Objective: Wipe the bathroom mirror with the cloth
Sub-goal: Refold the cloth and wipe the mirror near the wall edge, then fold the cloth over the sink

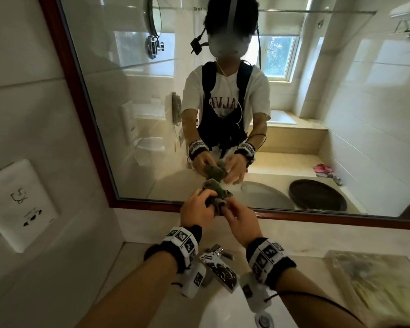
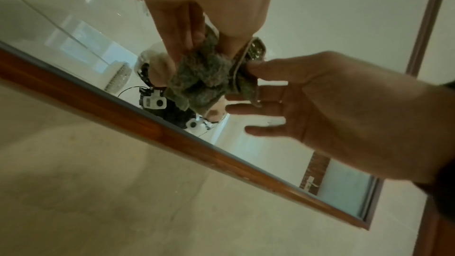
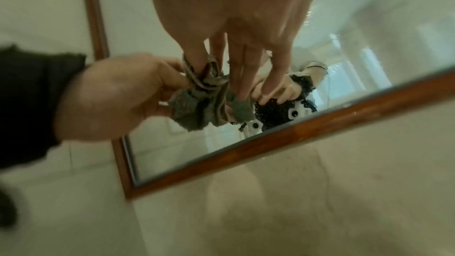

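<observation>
A crumpled grey-green cloth (image 1: 217,194) is held up between both hands, just in front of the lower edge of the mirror (image 1: 317,110), which has a brown wooden frame (image 1: 81,114). My left hand (image 1: 205,198) grips the cloth from the left with curled fingers. My right hand (image 1: 225,209) pinches the cloth's hem. In the left wrist view the cloth (image 2: 202,83) bunches under my left fingers (image 2: 177,42), and the right hand (image 2: 251,65) nips its edge with its other fingers spread. In the right wrist view both hands meet on the cloth (image 3: 197,104). Whether the cloth touches the glass I cannot tell.
Below the hands a chrome tap (image 1: 219,263) stands over a white basin (image 1: 230,311). A beige stone counter (image 1: 133,261) carries a glass tray (image 1: 374,280) at the right. A white wall socket panel (image 1: 17,204) sits on the tiled wall to the left.
</observation>
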A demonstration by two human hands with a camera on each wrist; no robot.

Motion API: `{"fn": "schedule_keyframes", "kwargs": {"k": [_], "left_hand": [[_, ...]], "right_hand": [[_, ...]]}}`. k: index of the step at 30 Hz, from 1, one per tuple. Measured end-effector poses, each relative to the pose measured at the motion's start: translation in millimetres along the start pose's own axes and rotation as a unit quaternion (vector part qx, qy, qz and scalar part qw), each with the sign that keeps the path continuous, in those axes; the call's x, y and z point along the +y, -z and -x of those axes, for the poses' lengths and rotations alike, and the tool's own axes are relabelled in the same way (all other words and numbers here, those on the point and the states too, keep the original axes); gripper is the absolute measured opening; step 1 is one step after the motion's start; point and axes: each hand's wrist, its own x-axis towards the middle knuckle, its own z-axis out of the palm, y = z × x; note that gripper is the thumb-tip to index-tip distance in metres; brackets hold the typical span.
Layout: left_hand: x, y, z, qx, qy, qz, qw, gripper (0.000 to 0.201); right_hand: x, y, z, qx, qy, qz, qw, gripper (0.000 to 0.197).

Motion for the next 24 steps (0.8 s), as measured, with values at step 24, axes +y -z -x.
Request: {"fn": "schedule_keyframes", "kwargs": {"k": [24], "left_hand": [[88, -39, 142, -0.188, 0.077, 0.194, 0.960, 0.038]], "right_hand": [[37, 110, 151, -0.042, -0.254, -0.430, 0.865, 0.016]]}}
